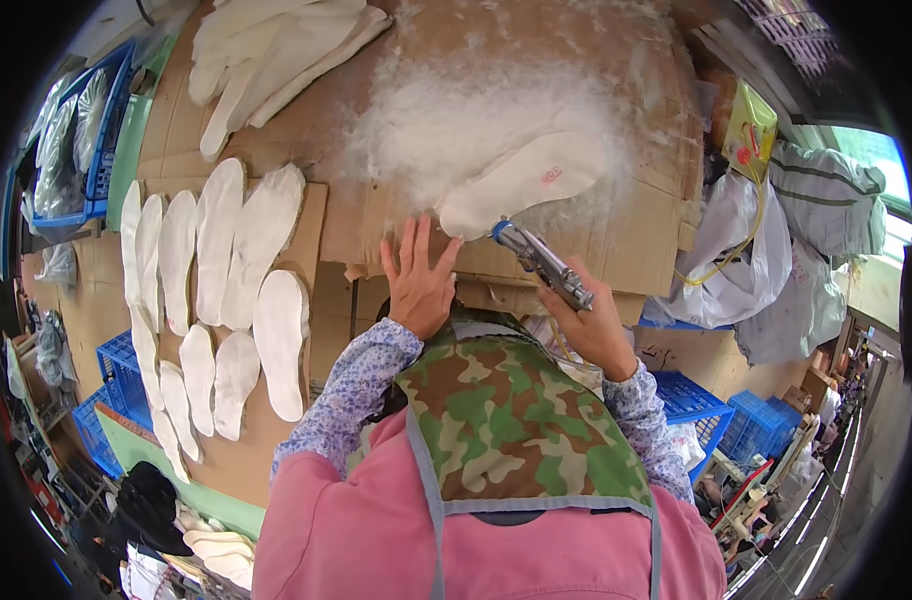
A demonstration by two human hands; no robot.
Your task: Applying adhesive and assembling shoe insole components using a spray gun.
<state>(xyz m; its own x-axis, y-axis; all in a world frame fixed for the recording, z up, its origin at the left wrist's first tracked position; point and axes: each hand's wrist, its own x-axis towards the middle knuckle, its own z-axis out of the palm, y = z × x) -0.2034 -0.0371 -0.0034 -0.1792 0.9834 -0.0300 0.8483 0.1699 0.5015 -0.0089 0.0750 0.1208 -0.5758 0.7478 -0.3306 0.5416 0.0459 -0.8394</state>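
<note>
A white insole point(526, 182) with a small red mark lies at a slant on the cardboard point(396, 225). Spread flat at its narrower end is my left hand point(423, 290), thumb at the insole's edge and nothing in the grasp. My right hand point(598, 325) grips a metal spray gun point(551, 268), whose blue tip points at the insole's near edge. White fuzzy residue point(446, 115) covers the cardboard around and beyond the insole. On the left, several white insoles point(281, 345) lie in rows on another cardboard sheet point(241, 465).
A pile of white insoles point(276, 50) rests at the far left of the worktop. Blue crates point(686, 405) stand at the lower right, others at the left. White sacks point(741, 265), a yellow container point(751, 125) and a thin yellow hose point(728, 262) are beside the right edge.
</note>
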